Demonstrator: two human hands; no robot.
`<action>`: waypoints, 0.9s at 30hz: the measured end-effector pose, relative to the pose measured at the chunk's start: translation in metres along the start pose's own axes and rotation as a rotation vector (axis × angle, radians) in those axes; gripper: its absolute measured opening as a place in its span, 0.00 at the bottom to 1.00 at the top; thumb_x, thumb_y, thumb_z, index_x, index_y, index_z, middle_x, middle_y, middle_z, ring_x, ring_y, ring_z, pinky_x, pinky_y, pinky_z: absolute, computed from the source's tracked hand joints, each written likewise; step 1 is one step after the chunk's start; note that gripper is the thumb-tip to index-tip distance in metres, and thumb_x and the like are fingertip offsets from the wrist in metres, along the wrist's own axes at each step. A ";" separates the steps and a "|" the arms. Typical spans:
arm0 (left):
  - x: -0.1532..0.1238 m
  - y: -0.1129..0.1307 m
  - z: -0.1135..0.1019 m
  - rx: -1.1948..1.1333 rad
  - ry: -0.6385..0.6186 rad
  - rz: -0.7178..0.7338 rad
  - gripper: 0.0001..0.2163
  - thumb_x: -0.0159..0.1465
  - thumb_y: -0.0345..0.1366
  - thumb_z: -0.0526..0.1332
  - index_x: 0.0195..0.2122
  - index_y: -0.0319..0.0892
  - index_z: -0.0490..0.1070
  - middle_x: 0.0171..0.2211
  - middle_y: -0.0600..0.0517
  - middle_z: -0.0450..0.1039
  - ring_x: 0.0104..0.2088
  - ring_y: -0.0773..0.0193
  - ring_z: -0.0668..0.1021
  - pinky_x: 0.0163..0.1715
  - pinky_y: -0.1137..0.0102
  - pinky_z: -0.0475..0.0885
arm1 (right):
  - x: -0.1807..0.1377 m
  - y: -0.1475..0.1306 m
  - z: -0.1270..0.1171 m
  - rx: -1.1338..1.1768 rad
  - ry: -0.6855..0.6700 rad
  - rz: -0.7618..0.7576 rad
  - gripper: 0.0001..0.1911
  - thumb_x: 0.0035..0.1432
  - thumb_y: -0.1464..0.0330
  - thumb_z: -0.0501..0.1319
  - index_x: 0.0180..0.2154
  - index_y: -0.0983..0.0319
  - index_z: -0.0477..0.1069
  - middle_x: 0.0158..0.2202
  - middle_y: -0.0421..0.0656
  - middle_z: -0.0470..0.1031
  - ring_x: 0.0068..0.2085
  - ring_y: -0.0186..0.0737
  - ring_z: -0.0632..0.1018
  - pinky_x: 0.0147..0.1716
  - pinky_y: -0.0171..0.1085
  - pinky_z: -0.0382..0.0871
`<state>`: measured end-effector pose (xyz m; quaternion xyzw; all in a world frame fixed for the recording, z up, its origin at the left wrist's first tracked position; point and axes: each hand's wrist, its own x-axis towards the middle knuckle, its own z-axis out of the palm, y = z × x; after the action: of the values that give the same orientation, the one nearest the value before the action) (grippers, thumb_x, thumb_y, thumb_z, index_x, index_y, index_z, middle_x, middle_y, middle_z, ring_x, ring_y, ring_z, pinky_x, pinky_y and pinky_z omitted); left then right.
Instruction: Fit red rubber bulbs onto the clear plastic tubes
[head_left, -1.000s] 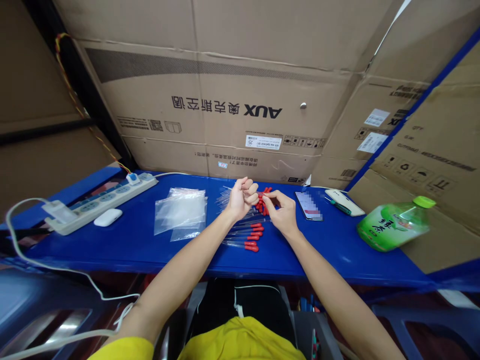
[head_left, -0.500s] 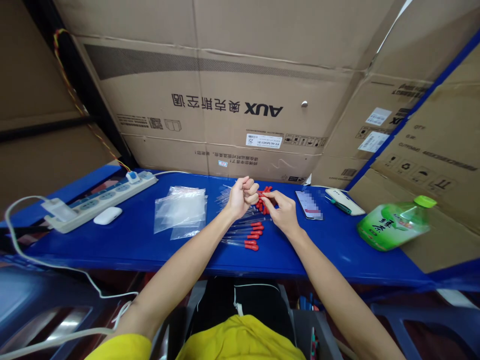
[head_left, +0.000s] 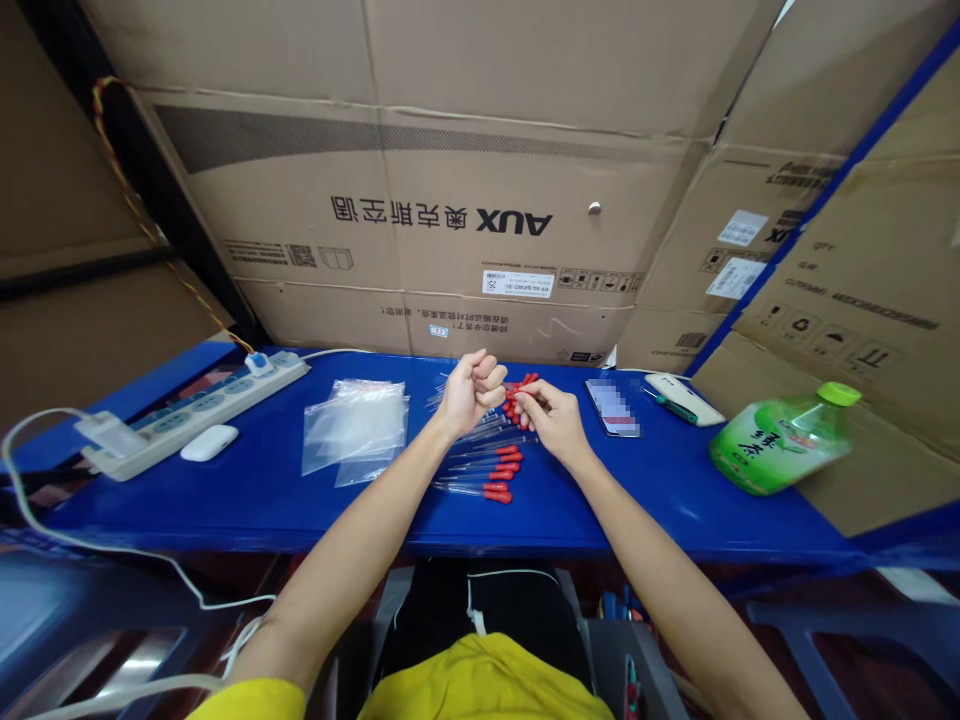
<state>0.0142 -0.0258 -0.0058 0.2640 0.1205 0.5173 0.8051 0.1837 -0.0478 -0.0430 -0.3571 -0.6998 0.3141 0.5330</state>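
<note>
My left hand [head_left: 472, 392] is closed, fingers curled, above the table around the thin clear tube of a dropper; the tube is mostly hidden by the fingers. Close to its right, my right hand [head_left: 553, 415] pinches the red rubber bulb [head_left: 520, 392] at that dropper's end between thumb and forefinger. Below the hands, several clear droppers with red bulbs [head_left: 501, 476] lie in a row, bulbs to the right. Behind the hands is a pile of loose red bulbs [head_left: 529, 379], partly covered. More clear tubes [head_left: 439, 392] lie behind my left wrist.
Clear plastic zip bags [head_left: 356, 430] are stacked on the blue table [head_left: 262, 500] at left. Farther left are a white earphone case [head_left: 210, 443] and a power strip [head_left: 202, 405]. A phone [head_left: 611, 405], a green-handled tool [head_left: 675, 406] and a green bottle [head_left: 776, 445] lie at right. Cardboard [head_left: 435, 160] walls the back.
The view has shifted slightly, so everything sits a little farther left. Both hands keep nearly the same pose, close together over the droppers.
</note>
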 end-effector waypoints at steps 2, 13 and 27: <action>0.000 -0.001 -0.001 0.008 -0.003 -0.006 0.22 0.67 0.39 0.57 0.24 0.44 0.41 0.19 0.60 0.42 0.14 0.74 0.50 0.15 0.75 0.48 | 0.000 0.000 0.000 -0.012 0.000 -0.005 0.17 0.64 0.52 0.61 0.34 0.59 0.72 0.25 0.41 0.76 0.22 0.35 0.75 0.22 0.35 0.70; 0.002 -0.007 -0.007 -0.043 -0.014 0.004 0.21 0.68 0.38 0.55 0.24 0.44 0.42 0.19 0.60 0.43 0.13 0.73 0.50 0.16 0.74 0.48 | -0.001 0.001 -0.002 -0.025 -0.020 -0.039 0.15 0.65 0.55 0.61 0.35 0.60 0.74 0.25 0.40 0.75 0.21 0.35 0.75 0.22 0.34 0.70; -0.002 -0.014 0.007 -0.081 -0.157 0.122 0.23 0.74 0.52 0.39 0.29 0.42 0.57 0.24 0.57 0.55 0.15 0.73 0.54 0.17 0.74 0.52 | 0.003 0.003 -0.003 -0.048 0.125 -0.030 0.15 0.63 0.56 0.62 0.38 0.61 0.74 0.23 0.39 0.75 0.22 0.34 0.74 0.22 0.33 0.68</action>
<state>0.0277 -0.0340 -0.0085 0.2776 0.0199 0.5475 0.7892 0.1868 -0.0433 -0.0431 -0.3779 -0.6779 0.2664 0.5716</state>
